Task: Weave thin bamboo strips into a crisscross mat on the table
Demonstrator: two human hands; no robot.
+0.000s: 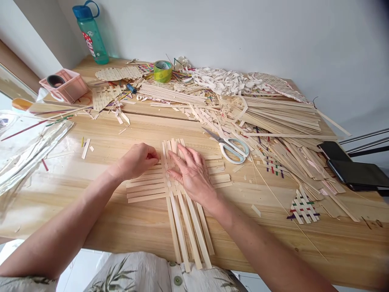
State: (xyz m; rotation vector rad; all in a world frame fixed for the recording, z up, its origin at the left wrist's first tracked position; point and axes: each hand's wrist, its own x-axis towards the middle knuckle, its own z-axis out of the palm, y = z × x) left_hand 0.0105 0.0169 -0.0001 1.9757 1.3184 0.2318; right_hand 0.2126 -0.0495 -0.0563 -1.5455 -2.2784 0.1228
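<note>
2 hands (136, 161) (193, 174), 1 mushroom-label bottle (90, 40)

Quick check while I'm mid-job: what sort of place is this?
Probably a craft workspace for strip weaving, perhaps at home: a wooden table holds a partly woven square of pale strips, a large heap of loose strips, and scissors.

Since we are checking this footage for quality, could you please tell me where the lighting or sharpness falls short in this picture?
In the head view, glare whitens part of the wooden table and the foil-like sheet at the left; a dark blurred patch sits in the top right corner; the left hand, right hand and pale strips look sharp, with no obvious motion blur.
</note>
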